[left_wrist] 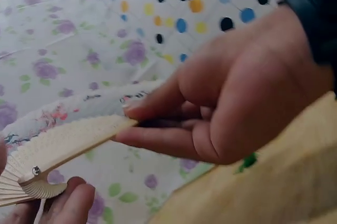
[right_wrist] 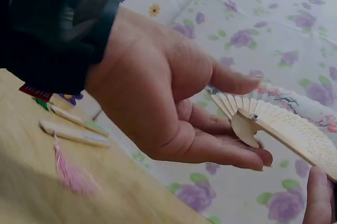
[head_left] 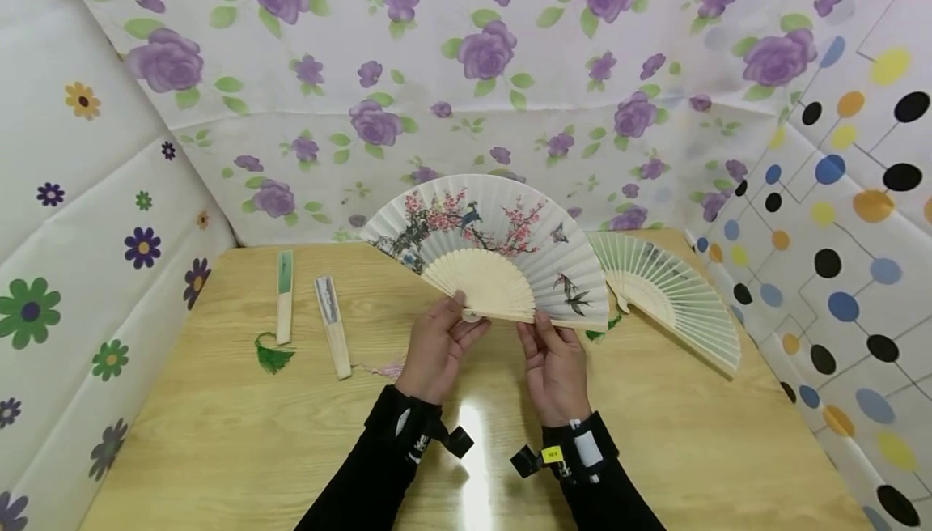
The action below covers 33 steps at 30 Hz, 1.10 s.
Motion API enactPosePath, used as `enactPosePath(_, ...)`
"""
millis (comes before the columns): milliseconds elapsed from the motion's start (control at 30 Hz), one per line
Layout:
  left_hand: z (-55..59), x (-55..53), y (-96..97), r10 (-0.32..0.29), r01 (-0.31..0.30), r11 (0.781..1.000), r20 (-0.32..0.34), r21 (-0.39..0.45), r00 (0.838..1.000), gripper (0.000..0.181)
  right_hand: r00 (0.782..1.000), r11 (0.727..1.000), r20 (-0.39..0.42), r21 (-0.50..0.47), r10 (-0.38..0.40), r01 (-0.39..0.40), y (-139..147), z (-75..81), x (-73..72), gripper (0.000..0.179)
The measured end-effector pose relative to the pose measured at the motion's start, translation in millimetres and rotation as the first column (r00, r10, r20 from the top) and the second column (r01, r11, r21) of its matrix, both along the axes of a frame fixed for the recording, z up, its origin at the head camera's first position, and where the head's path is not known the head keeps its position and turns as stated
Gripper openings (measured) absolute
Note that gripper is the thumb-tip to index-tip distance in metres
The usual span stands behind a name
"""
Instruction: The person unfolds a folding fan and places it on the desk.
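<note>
A spread white folding fan [head_left: 484,252] is held up over the table in the head view, painted with pink blossom and birds. Its pale slatted ribs meet at a metal rivet [left_wrist: 36,170]. My left hand [head_left: 440,345] holds the fan's pivot end, thumb on the ribs and fingers beneath, as the right wrist view shows this hand [right_wrist: 174,98] from the side. Along the fan's lower right edge, my right hand [head_left: 557,365] pinches the outer rib. The left wrist view shows that pinch by the right hand [left_wrist: 231,92] between thumb and fingers.
A spread green fan [head_left: 673,296] lies on the wooden table [head_left: 240,442] at right. At left lie a folded green fan [head_left: 285,296] with a green tassel [head_left: 273,355] and a folded grey-patterned fan [head_left: 332,324] with a pink tassel [right_wrist: 73,174]. Patterned cloth surrounds the table.
</note>
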<state>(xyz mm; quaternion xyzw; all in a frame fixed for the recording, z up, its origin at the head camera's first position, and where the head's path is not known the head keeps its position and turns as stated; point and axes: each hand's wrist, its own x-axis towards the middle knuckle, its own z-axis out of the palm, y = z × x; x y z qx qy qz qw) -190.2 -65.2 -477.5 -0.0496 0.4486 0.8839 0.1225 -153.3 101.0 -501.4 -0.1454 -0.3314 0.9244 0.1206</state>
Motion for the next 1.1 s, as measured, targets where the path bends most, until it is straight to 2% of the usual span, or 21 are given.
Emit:
enactPosePath(67,-5.4,2.8,7.2,-0.027,0.027,0.999,-0.002,-0.037,1.0,0.017,1.0,1.0,0.019,0.016,-0.003,0.002,9,-3.6,6.6,0.021)
enactPosePath(167,-15.2,5.1,17.8,-0.073,0.073,0.988,0.001,-0.135,0.997,0.017,0.997,1.0,0.078,0.02,-0.016,0.014,22,-9.8,16.3,0.022)
enactPosePath(300,-28.1,4.2,32.9,-0.12,0.124,0.954,0.034,-0.272,0.992,0.006,0.988,1.0,0.156,0.012,-0.002,0.0,40,-22.7,31.8,0.028)
enactPosePath(433,-36.1,4.6,47.1,-0.171,0.196,0.915,0.101,-0.351,0.98,0.01,0.972,0.998,0.231,0.028,0.039,-0.047,57,-37.6,49.5,0.036)
enactPosePath(600,-40.3,9.6,61.1,-0.224,0.268,0.877,0.153,-0.4,0.963,0.02,0.954,0.988,0.296,0.134,0.037,-0.08,78,-46.7,66.6,0.046)
enactPosePath(800,-42.6,13.8,75.0,-0.273,0.331,0.847,0.194,-0.417,0.942,0.023,0.946,0.975,0.323,0.197,0.033,-0.101,100,-46.5,74.7,0.049)
enactPosePath(900,-42.8,10.7,82.3,-0.274,0.34,0.837,0.21,-0.429,0.939,0.023,0.941,0.97,0.335,0.214,0.036,-0.113,106,-45.9,75.2,0.054)
enactPosePath(1100,-42.1,3.0,87.1,-0.265,0.342,0.831,0.229,-0.438,0.937,0.023,0.927,0.969,0.369,0.196,0.071,-0.152,112,-43.2,70.6,0.061)
